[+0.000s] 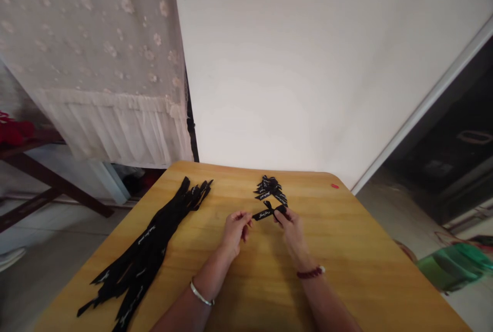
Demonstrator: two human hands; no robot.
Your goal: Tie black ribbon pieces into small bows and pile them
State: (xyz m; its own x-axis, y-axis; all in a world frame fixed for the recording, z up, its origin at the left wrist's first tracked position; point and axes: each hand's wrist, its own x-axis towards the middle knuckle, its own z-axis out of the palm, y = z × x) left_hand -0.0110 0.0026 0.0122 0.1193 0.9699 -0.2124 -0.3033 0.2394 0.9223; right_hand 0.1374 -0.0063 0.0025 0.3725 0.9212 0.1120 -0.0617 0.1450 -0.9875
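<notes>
Between my hands is a black ribbon bow (pixel 265 214) with white lettering, held just above the wooden table. My left hand (pixel 235 230) pinches the end of its left tail. My right hand (pixel 291 226) grips the bow's right side near the knot, its fingers partly covering it. Just beyond lies a small pile of black ribbon bows (pixel 269 187) with similar white print. To the left, a long bundle of black ribbon strips (pixel 154 239) stretches diagonally across the table, some of them showing white lettering.
The wooden table (pixel 346 260) meets a white wall panel (pixel 269 65) at its far edge. A small red object (pixel 335 186) lies at the far right corner. A lace curtain (pixel 115 65) hangs at the left, and a green container (pixel 454 265) stands off to the right.
</notes>
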